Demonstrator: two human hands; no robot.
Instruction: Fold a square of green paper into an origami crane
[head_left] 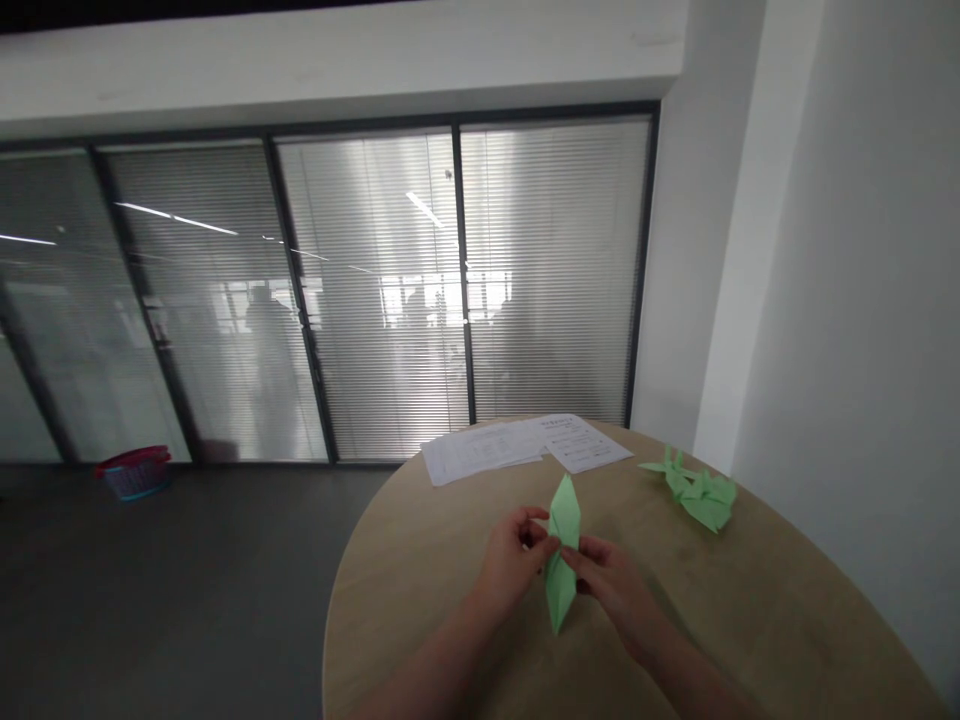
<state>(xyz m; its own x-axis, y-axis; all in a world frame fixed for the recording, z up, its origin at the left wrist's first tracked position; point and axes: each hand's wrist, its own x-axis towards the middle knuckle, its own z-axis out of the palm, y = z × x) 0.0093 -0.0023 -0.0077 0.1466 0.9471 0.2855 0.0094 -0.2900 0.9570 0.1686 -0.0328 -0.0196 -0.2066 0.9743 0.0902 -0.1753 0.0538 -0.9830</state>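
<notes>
A light green piece of folded paper, long and pointed at both ends, is held upright above the table, its tips pointing away from me and toward me. My left hand pinches its left edge near the middle, thumb on the near face. From the other side my right hand grips the right edge, its thumb close to the left thumb. Fingers behind the paper are partly hidden. To the right on the table lie several green folded paper pieces, bunched together, apart from both hands.
The round wooden table has printed paper sheets at its far edge. A white wall stands close on the right. Glass partitions with blinds run behind. On the floor at left is a red and blue basket.
</notes>
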